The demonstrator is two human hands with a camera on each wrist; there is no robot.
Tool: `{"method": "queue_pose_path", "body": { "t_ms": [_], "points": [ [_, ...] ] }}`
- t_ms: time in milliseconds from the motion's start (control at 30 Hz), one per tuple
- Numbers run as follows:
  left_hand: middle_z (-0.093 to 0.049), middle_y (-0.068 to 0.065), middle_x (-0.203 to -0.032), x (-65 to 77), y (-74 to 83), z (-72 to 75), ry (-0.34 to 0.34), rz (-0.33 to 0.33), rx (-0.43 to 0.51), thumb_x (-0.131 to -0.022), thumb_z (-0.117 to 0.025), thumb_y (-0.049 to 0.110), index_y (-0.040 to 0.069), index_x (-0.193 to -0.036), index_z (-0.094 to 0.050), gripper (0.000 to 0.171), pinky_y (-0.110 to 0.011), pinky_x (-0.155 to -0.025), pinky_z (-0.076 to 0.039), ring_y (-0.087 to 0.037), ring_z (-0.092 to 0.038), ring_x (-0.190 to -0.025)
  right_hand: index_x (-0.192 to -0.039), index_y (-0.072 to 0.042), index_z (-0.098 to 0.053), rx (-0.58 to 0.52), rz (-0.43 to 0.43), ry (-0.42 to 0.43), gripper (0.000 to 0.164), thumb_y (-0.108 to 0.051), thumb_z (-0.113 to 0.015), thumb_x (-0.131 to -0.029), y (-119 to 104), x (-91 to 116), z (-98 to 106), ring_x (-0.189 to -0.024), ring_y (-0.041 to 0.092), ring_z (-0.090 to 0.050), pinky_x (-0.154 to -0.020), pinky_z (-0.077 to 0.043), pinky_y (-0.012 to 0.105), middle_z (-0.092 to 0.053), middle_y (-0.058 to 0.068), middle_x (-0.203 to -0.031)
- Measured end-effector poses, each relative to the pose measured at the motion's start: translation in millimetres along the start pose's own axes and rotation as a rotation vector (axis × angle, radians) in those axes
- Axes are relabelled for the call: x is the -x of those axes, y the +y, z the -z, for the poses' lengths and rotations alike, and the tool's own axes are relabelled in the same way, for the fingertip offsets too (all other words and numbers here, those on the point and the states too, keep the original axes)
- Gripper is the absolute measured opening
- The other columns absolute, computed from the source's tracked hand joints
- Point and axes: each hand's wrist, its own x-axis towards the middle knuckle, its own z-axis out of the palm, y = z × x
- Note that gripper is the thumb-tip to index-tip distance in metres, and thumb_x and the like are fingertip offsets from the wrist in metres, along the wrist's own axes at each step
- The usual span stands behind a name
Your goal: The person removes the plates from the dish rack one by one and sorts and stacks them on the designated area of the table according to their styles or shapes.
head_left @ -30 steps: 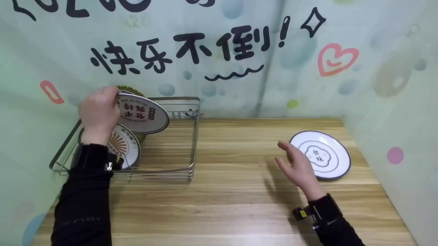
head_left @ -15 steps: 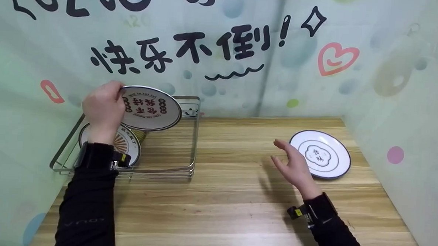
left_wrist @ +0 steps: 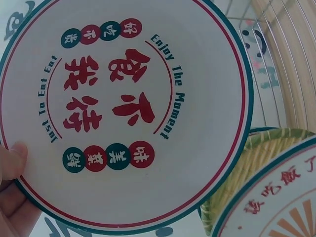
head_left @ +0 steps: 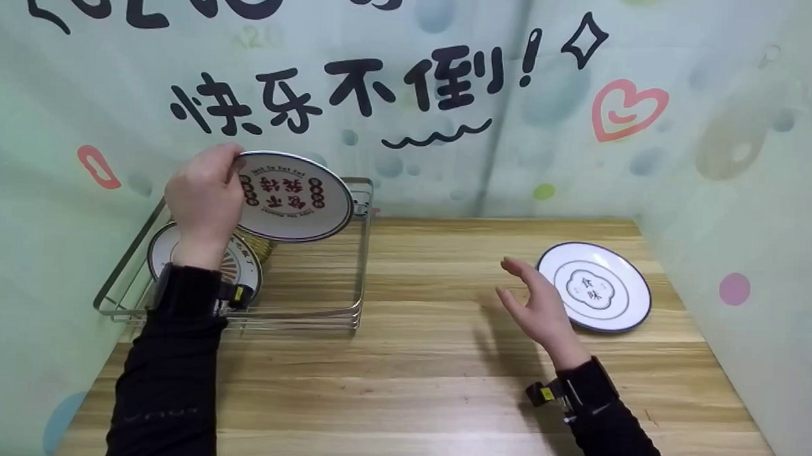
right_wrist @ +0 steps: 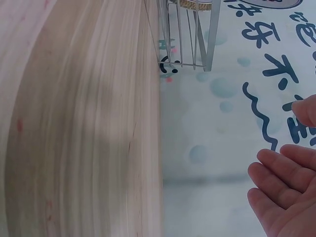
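Note:
Pinched at its edge, a white plate with red lettering [head_left: 290, 219] hangs tilted above the wire rack [head_left: 362, 267] in my left hand [head_left: 205, 199]. The left wrist view shows that plate [left_wrist: 197, 138] close up, with the thumb [left_wrist: 14, 160] on its rim. Behind my left wrist stands a second plate with an orange ray pattern [head_left: 243, 265] in the rack, partly covered. My right hand [head_left: 543, 313] is held over the table with fingers spread and holds nothing. Beside it a blue-rimmed white plate [head_left: 623, 282] lies on the table.
A yellow-green woven piece [left_wrist: 234, 182] sits in the rack behind the ray-patterned plate, mostly hidden. The wooden table [head_left: 405, 392] meets a printed wall sheet [head_left: 442, 181] at the back, with sheets at both sides too.
My left hand has lifted the red-lettered plate up and to the right, off the woven piece in the rack. My right hand has drifted slightly left.

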Motion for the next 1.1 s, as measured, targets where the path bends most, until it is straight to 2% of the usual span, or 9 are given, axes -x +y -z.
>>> {"method": "queue_pose_path", "body": {
  "t_ms": [233, 467, 600, 733, 1100],
  "points": [
    [-0.07, -0.011, -0.087, 0.4, 11.7, -0.3, 0.02, 0.02, 0.059, -0.084, -0.064, 0.004, 0.004, -0.087, -0.068, 0.006, -0.041, -0.063, -0.051, -0.028, -0.065, -0.074, -0.126, 0.004, -0.051, -0.003, 0.02, 0.003, 0.046, -0.01, -0.066, -0.085, -0.9, -0.1, -2.8, -0.113, 0.031, -0.051, -0.099, -0.035, 0.043, -0.058, 0.016, -0.121],
    [-0.069, -0.012, -0.084, 0.9, 16.0, -0.3, 0.026, -0.009, 0.059, -0.084, -0.065, 0.006, 0.002, -0.085, -0.067, 0.005, -0.039, -0.061, -0.051, -0.028, -0.064, -0.071, -0.128, 0.003, -0.05, -0.02, -0.016, -0.015, 0.047, -0.011, -0.065, -0.086, -4.2, 0.0, -4.5, -0.115, 0.029, -0.05, -0.102, -0.033, 0.039, -0.058, 0.014, -0.123],
    [-0.07, -0.011, -0.083, 1.3, 19.0, -1.7, 0.032, 0.016, 0.072, -0.083, -0.066, 0.006, 0.004, -0.085, -0.067, 0.004, -0.039, -0.062, -0.05, -0.028, -0.064, -0.071, -0.128, 0.003, -0.05, -0.031, -0.014, -0.014, 0.047, -0.01, -0.065, -0.086, -5.3, -0.5, -6.0, -0.115, 0.028, -0.05, -0.101, -0.034, 0.039, -0.058, 0.014, -0.123],
    [-0.07, -0.01, -0.083, 2.7, 23.9, -3.3, 0.031, 0.045, 0.099, -0.083, -0.066, 0.008, 0.004, -0.085, -0.067, 0.004, -0.038, -0.062, -0.049, -0.027, -0.064, -0.071, -0.127, 0.003, -0.05, -0.047, -0.006, -0.008, 0.046, -0.01, -0.066, -0.085, -5.1, -0.9, -8.8, -0.114, 0.028, -0.051, -0.1, -0.036, 0.039, -0.058, 0.013, -0.122],
    [-0.07, -0.011, -0.084, 6.3, 39.9, -7.6, 0.029, 0.043, 0.176, -0.082, -0.068, 0.006, 0.001, -0.086, -0.068, 0.006, -0.038, -0.061, -0.049, -0.026, -0.064, -0.068, -0.125, 0.006, -0.051, -0.086, 0.041, 0.011, 0.046, -0.008, -0.066, -0.084, -6.1, -0.6, -16.2, -0.112, 0.03, -0.053, -0.094, -0.042, 0.042, -0.059, 0.017, -0.12]
  ]
}}
